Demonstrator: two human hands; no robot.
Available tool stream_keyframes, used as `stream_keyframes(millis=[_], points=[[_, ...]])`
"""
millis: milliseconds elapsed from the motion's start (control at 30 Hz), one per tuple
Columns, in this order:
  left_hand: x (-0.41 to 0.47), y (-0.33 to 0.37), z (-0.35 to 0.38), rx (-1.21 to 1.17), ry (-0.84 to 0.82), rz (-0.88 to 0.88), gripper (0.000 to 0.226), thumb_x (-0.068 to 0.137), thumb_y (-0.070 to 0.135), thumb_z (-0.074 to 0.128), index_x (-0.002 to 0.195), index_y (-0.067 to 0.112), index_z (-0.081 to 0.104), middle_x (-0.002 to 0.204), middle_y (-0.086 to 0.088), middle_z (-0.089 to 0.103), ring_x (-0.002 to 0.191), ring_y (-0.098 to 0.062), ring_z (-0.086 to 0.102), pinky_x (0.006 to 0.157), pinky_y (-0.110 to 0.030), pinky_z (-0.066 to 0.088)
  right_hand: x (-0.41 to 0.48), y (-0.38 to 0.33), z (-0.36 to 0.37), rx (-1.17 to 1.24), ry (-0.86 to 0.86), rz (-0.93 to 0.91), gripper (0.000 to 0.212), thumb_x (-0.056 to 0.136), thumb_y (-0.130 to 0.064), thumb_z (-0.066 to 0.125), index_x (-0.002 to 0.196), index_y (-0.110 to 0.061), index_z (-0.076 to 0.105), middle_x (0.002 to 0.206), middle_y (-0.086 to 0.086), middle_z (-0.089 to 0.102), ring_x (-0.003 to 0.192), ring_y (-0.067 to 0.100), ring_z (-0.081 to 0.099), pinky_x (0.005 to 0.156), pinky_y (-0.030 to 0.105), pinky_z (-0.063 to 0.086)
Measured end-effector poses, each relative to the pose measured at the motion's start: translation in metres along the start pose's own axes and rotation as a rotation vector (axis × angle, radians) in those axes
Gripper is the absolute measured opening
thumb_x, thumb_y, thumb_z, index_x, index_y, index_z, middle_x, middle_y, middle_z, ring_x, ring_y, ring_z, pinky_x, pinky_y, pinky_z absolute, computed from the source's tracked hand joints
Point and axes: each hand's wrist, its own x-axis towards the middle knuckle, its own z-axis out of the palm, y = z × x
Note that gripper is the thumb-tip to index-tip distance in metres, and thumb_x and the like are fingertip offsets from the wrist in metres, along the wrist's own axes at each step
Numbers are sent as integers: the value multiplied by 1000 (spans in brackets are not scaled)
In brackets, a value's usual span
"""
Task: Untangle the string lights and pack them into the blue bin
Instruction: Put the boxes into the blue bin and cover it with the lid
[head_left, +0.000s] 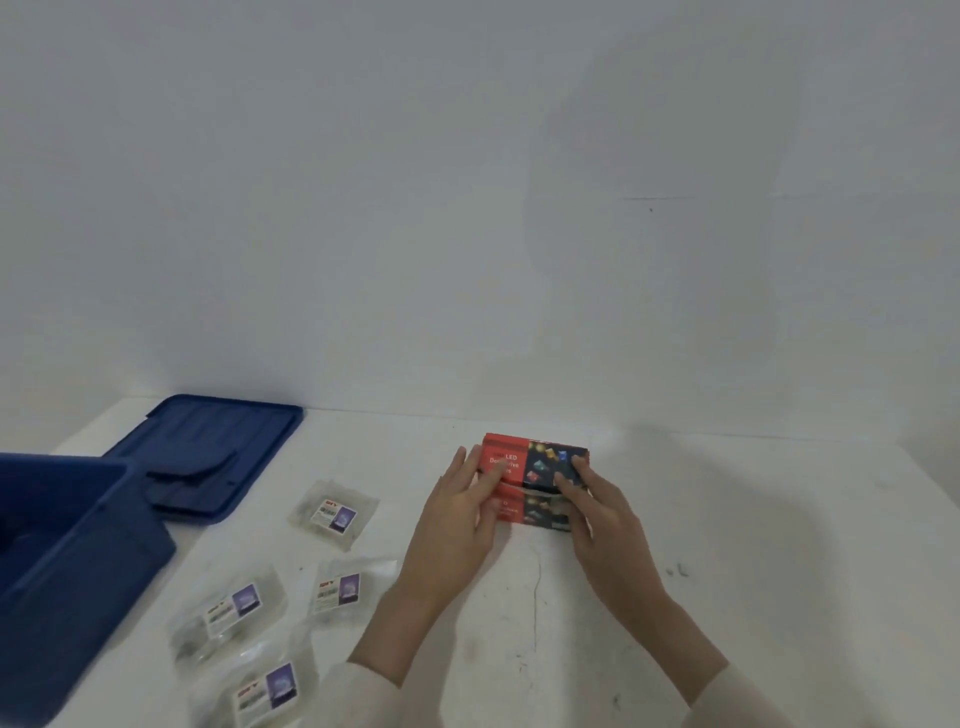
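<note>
A red and dark box of LED decorative lights (535, 462) lies on the white table, its top flap lifted. My left hand (457, 514) grips the box's left end with fingers on the red face. My right hand (602, 509) holds the right end, fingertips on the dark picture side. The blue bin (78, 551) stands at the left edge, open, its inside mostly out of view. Several clear bags of string lights with labels lie between bin and hands: one (335, 514), another (340, 590), a third (231, 610), one more at the bottom (265, 693).
The bin's blue lid (208, 457) lies flat behind the bin near the wall. A plain white wall rises behind the table. A thin crack or wire line (536, 597) runs down the table surface below the box. Small dark specks (678, 570) sit at right.
</note>
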Motion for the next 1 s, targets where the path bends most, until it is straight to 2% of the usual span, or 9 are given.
stream_keyframes(millis=[200, 367, 467, 533, 667, 767, 833, 900, 1000], points=[[-38, -28, -85, -47, 128, -202, 42, 97, 25, 45, 138, 31, 41, 155, 7, 21, 145, -9, 5, 115, -27, 13, 32, -75, 54, -124, -232, 19, 49, 94, -3, 43, 143, -10, 35, 155, 13, 19, 138, 30, 25, 110, 37, 30], [-81, -63, -171, 2, 312, -301, 38, 95, 27, 49, 134, 30, 47, 151, 9, 29, 143, -8, 12, 108, -17, 10, 46, -143, 93, -236, -155, -44, 44, 76, -4, 58, 120, 3, 59, 125, 35, 52, 113, 53, 49, 90, 64, 43], [-115, -97, -221, 71, 414, -366, 39, 95, 26, 51, 134, 27, 49, 149, 5, 33, 142, -11, 17, 109, -20, 13, 26, -221, 115, 98, -124, -168, 43, 92, -24, 44, 130, -6, 52, 127, 22, 52, 111, 39, 53, 96, 42, 40], [-138, -128, -253, 97, 457, -449, 41, 94, 24, 51, 135, 25, 48, 150, 1, 32, 142, -16, 15, 111, -26, 15, 10, -280, 128, 419, -366, 25, 54, 95, -37, 48, 144, -19, 33, 138, 6, 42, 106, 21, 54, 87, 25, 41], [-177, -193, -306, 224, 496, -701, 52, 92, 22, 53, 142, 20, 37, 152, -14, 24, 142, -31, 11, 114, -40, 10, -9, -357, 161, 849, -717, 512, 85, 83, -53, 60, 149, -34, 10, 143, 4, 43, 78, 24, 69, 53, 28, 54], [-195, -233, -331, 254, 429, -887, 64, 92, 25, 53, 148, 20, 21, 153, -22, 14, 141, -39, 6, 113, -46, 11, -21, -378, 179, 962, -767, 674, 85, 80, -36, 71, 145, -37, 17, 127, 8, 56, 75, 33, 71, 58, 41, 60], [-201, -253, -339, 193, 395, -915, 69, 91, 25, 54, 149, 18, 16, 149, -25, 23, 138, -42, 15, 112, -49, 16, -26, -385, 188, 1001, -740, 695, 70, 83, -16, 68, 140, -30, 31, 121, 8, 58, 83, 34, 68, 59, 46, 59], [-201, -265, -345, 146, 428, -874, 67, 90, 23, 54, 147, 13, 20, 138, -24, 43, 129, -42, 34, 109, -47, 24, -27, -388, 189, 981, -651, 674, 51, 83, -5, 61, 128, -19, 43, 117, 12, 59, 90, 34, 65, 60, 44, 59], [-197, -255, -359, 195, 548, -852, 54, 91, 26, 53, 142, 18, 35, 130, -18, 54, 123, -40, 38, 102, -46, 32, -23, -384, 167, 927, -559, 617, 34, 83, -6, 59, 116, -11, 52, 111, 18, 62, 94, 40, 63, 76, 53, 56]])
